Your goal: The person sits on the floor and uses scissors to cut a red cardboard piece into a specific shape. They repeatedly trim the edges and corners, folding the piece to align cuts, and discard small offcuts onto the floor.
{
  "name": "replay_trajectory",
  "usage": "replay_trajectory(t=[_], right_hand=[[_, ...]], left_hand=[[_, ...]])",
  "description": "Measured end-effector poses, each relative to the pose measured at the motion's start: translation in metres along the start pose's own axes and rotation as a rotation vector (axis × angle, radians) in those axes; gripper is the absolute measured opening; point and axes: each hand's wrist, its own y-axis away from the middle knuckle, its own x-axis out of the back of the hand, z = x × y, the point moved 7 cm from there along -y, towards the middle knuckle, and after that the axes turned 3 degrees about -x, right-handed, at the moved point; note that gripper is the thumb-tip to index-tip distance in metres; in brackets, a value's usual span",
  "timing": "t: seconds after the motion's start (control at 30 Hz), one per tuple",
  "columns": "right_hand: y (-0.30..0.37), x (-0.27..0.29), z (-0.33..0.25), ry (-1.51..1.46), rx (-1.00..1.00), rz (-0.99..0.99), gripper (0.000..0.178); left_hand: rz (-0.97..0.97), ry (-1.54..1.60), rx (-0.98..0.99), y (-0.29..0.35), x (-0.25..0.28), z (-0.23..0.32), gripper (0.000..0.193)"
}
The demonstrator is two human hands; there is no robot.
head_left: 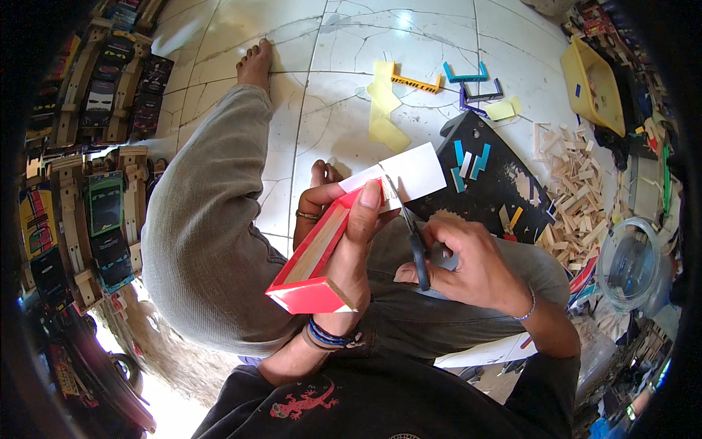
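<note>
My left hand (355, 238) is wrapped round a long, U-shaped wooden piece (316, 245) with red covering on its rims and near end. Its thumb presses at the far end, where a white sheet (420, 174) sticks out to the right. In my right hand (472, 267) are scissors (418, 252) with dark handles, fingers and thumb in the loops. The scissor blades lie at the white sheet, close beside my left thumb; whether they are fully closed is hard to see.
A black board (493, 168) with small blue and white strips lies ahead right. Beyond it are U-shaped coloured pieces (417, 82) and yellow paper scraps (387, 117). Wooden blocks (574, 212), a yellow basin (589, 84) and a clear tub (629, 252) stand right. Racks of painted pieces (106, 219) line the left.
</note>
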Motion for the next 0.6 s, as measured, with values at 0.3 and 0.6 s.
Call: replay_trajectory(t=[0.3,0.6], right_hand=[[0.001,0.001,0.010,0.028,-0.075,-0.054,0.047],[0.009,0.077,0.087,0.706,-0.339,0.308,0.027]], left_hand=[[-0.006,-0.030,-0.023,-0.002,0.008,-0.006,0.035],[-0.121,-0.010,-0.074,-0.004,0.008,0.008,0.027]])
